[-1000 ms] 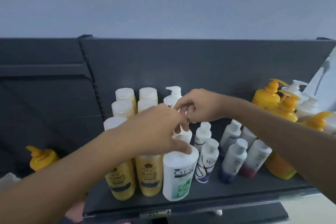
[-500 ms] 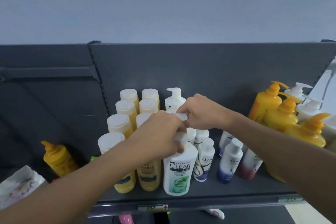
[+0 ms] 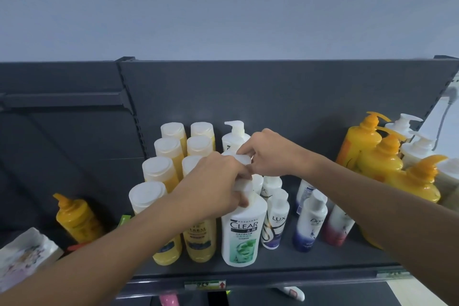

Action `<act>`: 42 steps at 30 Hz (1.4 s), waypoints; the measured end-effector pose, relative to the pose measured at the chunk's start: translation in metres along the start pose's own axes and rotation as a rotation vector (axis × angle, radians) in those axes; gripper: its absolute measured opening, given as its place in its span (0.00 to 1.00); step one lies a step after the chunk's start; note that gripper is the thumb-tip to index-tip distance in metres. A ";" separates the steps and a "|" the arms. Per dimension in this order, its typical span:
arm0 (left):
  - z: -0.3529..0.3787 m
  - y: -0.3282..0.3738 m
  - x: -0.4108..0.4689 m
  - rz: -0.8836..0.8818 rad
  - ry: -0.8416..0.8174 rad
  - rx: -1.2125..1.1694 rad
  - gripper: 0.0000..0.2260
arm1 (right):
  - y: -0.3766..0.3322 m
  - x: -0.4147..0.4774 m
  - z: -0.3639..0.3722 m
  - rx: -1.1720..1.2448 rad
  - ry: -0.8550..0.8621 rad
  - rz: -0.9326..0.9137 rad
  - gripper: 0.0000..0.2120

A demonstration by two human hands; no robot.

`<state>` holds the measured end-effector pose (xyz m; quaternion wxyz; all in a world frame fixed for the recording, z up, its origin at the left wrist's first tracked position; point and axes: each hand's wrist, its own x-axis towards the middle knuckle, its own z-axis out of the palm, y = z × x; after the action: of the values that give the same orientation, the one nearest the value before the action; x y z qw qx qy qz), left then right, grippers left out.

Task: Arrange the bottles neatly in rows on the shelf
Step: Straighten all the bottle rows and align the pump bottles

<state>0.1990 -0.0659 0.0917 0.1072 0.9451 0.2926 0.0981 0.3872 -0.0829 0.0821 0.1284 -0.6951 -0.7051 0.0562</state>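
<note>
The white Clear bottle (image 3: 242,231) stands at the shelf's near edge (image 3: 285,277), its pump top gripped by the left hand (image 3: 218,182). The right hand (image 3: 272,154) pinches a white pump head (image 3: 241,158) just behind. Yellow bottles (image 3: 171,154) crowd the left, a Lux bottle (image 3: 274,221) the right. Both hands sit slightly farther back than before. Bare shelf lies near right.
</note>
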 end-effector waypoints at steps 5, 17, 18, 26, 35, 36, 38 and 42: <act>0.002 -0.001 0.003 -0.013 0.000 -0.042 0.21 | 0.001 0.000 -0.008 0.036 -0.082 0.024 0.08; -0.048 -0.033 0.062 -0.018 0.160 -0.178 0.08 | 0.037 0.073 -0.033 -0.062 0.106 0.132 0.17; -0.045 -0.038 0.074 -0.013 0.145 -0.137 0.10 | 0.040 0.080 -0.027 -0.080 0.092 0.116 0.17; -0.008 -0.049 0.121 -0.038 -0.026 0.049 0.18 | 0.051 0.103 0.000 -0.062 0.126 0.098 0.11; 0.000 -0.046 0.126 -0.065 0.049 0.030 0.14 | 0.057 0.103 0.001 0.009 0.142 0.082 0.12; 0.000 -0.045 0.125 -0.066 0.045 0.029 0.14 | 0.058 0.103 0.001 0.015 0.148 0.087 0.12; -0.001 -0.045 0.124 -0.071 0.040 0.026 0.14 | 0.057 0.104 0.002 0.020 0.152 0.098 0.12; 0.000 -0.044 0.122 -0.072 0.033 0.037 0.13 | 0.055 0.101 0.002 0.024 0.129 0.123 0.12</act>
<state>0.2750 0.0394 0.0951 0.0885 0.9341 0.3299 0.1042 0.4393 0.0195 0.0761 0.1779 -0.7378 -0.6506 0.0275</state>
